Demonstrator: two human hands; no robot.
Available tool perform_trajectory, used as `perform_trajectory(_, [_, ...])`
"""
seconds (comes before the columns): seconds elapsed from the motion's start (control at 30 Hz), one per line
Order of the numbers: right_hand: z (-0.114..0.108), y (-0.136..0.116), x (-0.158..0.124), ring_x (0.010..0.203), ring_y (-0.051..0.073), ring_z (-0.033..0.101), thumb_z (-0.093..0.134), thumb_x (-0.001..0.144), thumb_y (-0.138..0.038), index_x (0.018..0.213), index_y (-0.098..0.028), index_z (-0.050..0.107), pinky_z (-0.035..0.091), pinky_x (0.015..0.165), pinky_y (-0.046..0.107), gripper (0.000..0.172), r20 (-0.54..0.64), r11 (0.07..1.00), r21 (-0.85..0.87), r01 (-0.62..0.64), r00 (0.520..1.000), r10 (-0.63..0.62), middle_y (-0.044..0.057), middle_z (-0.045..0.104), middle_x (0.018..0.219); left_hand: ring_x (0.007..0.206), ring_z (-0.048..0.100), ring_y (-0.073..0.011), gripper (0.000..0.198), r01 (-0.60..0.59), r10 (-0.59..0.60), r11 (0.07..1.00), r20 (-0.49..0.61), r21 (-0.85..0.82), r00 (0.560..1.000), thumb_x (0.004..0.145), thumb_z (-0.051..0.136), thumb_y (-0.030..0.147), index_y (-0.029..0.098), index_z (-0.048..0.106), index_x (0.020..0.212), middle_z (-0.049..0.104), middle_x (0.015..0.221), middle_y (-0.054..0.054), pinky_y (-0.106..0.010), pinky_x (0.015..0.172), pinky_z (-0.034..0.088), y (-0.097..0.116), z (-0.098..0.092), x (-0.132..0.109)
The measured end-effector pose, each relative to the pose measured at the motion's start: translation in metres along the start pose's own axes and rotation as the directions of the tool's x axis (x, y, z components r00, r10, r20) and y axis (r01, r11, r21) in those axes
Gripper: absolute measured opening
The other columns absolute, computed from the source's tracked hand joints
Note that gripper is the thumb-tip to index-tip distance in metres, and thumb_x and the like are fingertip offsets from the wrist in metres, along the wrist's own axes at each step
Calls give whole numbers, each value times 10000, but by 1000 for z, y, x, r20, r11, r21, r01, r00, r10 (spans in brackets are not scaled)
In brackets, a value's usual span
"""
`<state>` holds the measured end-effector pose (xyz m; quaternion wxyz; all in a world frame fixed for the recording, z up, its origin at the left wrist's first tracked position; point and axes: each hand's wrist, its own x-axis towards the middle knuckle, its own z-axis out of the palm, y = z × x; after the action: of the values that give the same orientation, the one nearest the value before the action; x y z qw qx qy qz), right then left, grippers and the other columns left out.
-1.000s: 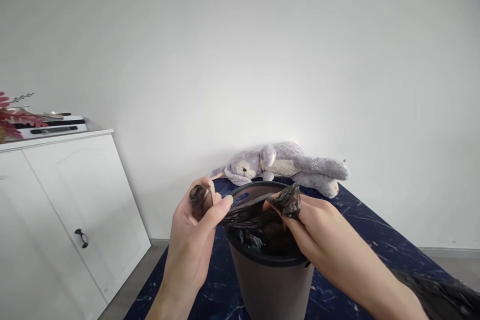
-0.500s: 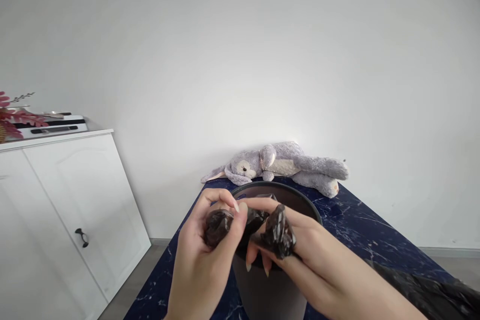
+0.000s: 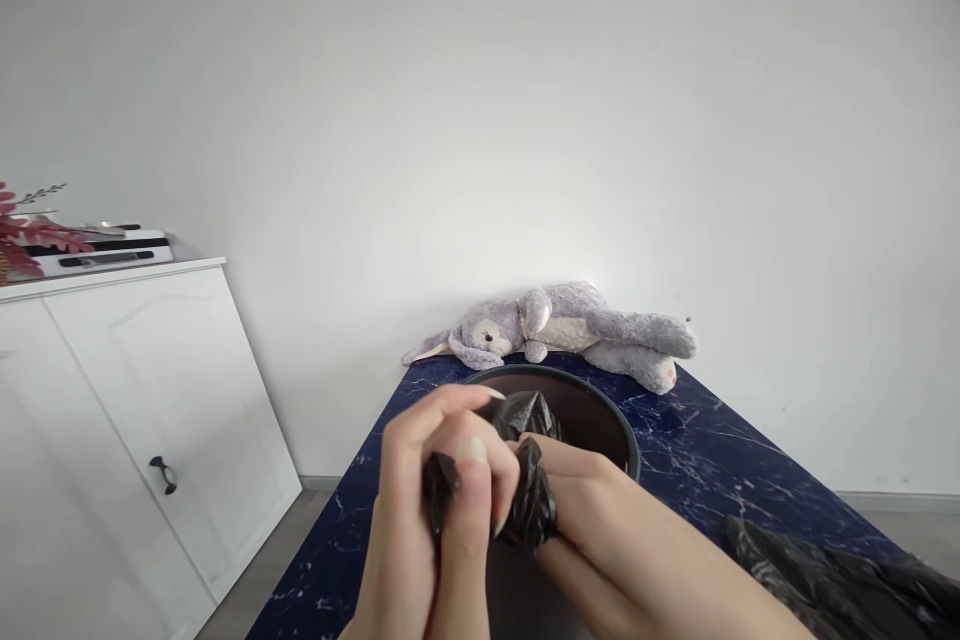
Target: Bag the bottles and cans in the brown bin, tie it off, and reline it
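A grey waste bin (image 3: 607,425) with a dark rim stands on a dark blue marbled table (image 3: 697,460). A black bin bag (image 3: 526,414) hangs in it, its top gathered above the opening. My left hand (image 3: 435,500) is closed on one bunched end of the bag. My right hand (image 3: 577,500) is closed on the other end, right against the left hand. The two ends cross between my fingers over the bin's near rim. Most of the bin's body is hidden behind my hands.
A grey plush rabbit (image 3: 555,328) lies at the table's far end by the white wall. More black plastic (image 3: 832,580) lies crumpled at the table's right. A white cabinet (image 3: 127,420) stands to the left, with a flat white device (image 3: 97,252) and pink flowers (image 3: 30,240) on top.
My hands have come together from either side of the bin, pulling the bag's two ends inward and crossing them. The bag's mouth has closed up.
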<state>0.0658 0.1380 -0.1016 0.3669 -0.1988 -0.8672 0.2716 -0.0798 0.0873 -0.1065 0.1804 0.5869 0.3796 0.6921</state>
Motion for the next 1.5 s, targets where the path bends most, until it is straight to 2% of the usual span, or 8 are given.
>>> perform_trajectory(0.2, [-6,2,3,989,185,672,443,1074,-201,1099,-242,729,543,943,291,290,-214,989,149,14,977,18,38,724,1067,1324,617,-355,761,138,-130,981,63,-139,990,795,922,394,334,568,1466,666,1414,-118,-441,1097,527,-11,-10,21])
perform_trajectory(0.3, [-8,6,1,830,174,652,461,1084,-257,1126,-260,764,558,850,288,306,-283,987,158,-22,957,67,18,687,899,1384,603,-345,658,229,-218,973,193,-34,956,851,878,361,340,623,1457,670,1453,-103,-385,1098,540,-11,-19,29])
perform_trajectory(0.47, [-9,10,-3,938,180,672,482,1117,-387,1157,-298,786,567,864,274,320,-332,982,186,-34,939,95,33,741,1105,1209,701,-336,405,181,-273,959,545,217,793,985,739,367,320,718,1387,734,1360,-93,-366,987,581,-10,-24,40])
perform_trajectory(0.73, [-11,9,-4,760,136,629,454,1136,-386,852,-240,672,513,713,236,387,-305,985,167,-34,948,85,2,661,821,1040,683,-268,226,52,-184,962,495,269,849,1034,672,462,294,823,1015,753,1051,-58,-288,904,520,-21,-21,47])
perform_trajectory(0.9, [-12,10,-3,790,174,664,478,1121,-498,779,-242,634,561,887,308,454,-343,955,286,-76,923,176,17,669,786,1036,691,-294,282,126,-210,961,357,246,910,1013,689,504,278,846,953,746,981,-81,-301,907,522,-27,-22,47])
perform_trajectory(1.1, [-17,25,-5,1234,275,658,516,1064,-654,926,-277,759,541,1061,351,470,-432,914,378,-144,846,312,50,762,1108,1244,659,-310,368,186,-202,978,216,94,955,1036,644,531,233,763,854,774,1180,-89,-321,1057,493,-30,-19,46])
perform_trajectory(1.23, [-24,34,-8,1293,290,648,543,1031,-703,1027,-270,783,544,1079,354,495,-419,868,447,-219,805,419,53,746,1264,1303,644,-300,409,289,-278,956,151,-53,948,1072,556,582,244,677,875,798,1131,-84,-375,1156,442,-32,-18,47])
perform_trajectory(1.5, [-55,48,-18,1416,308,582,645,1008,-630,1397,-337,697,545,1140,430,489,-174,949,204,-240,945,276,57,642,1507,1206,680,-279,346,361,-324,879,166,-312,931,1053,630,532,241,609,868,755,940,-38,-361,1052,511,-36,-18,53])
